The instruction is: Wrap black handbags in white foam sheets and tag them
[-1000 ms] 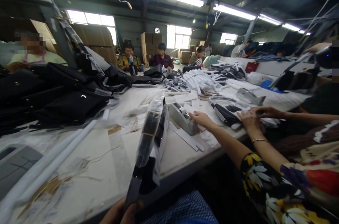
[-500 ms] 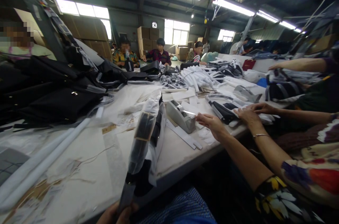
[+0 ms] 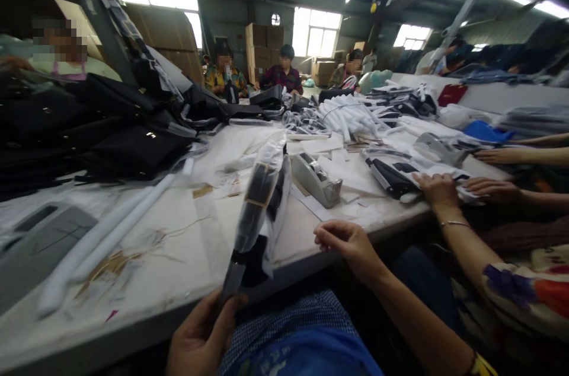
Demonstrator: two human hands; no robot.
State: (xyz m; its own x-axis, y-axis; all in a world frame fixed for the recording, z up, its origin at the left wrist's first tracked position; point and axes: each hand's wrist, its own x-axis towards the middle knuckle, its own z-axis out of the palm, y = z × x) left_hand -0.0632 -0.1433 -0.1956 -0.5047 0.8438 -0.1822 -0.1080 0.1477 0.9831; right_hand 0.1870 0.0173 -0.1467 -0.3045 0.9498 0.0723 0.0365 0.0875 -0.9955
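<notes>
My left hand (image 3: 204,331), at the bottom, is closed around the grey lower end of a plastic-wrapped black bag strap (image 3: 255,204). The strap slants up and away over the table edge, with clear film and white padding along its sides. My right hand (image 3: 344,239) hovers off the table edge to the right, thumb and fingers pinched together. A piece of clear tape seems to be between its fingertips, though it barely shows. Just beyond this hand stands a grey tape dispenser (image 3: 315,180) on the white table (image 3: 178,269).
Black bags (image 3: 133,147) are heaped at left, near white foam tubes (image 3: 120,228) and another grey dispenser (image 3: 48,245). A bundle of white tubes (image 3: 351,118) lies farther back. On the right, a co-worker's hands (image 3: 440,191) press on a black wrapped piece (image 3: 391,177).
My right hand has drawn back from the tape dispenser toward me; the tape no longer stretches between them. The view has shifted, and more of my left hand shows, still holding the strap.
</notes>
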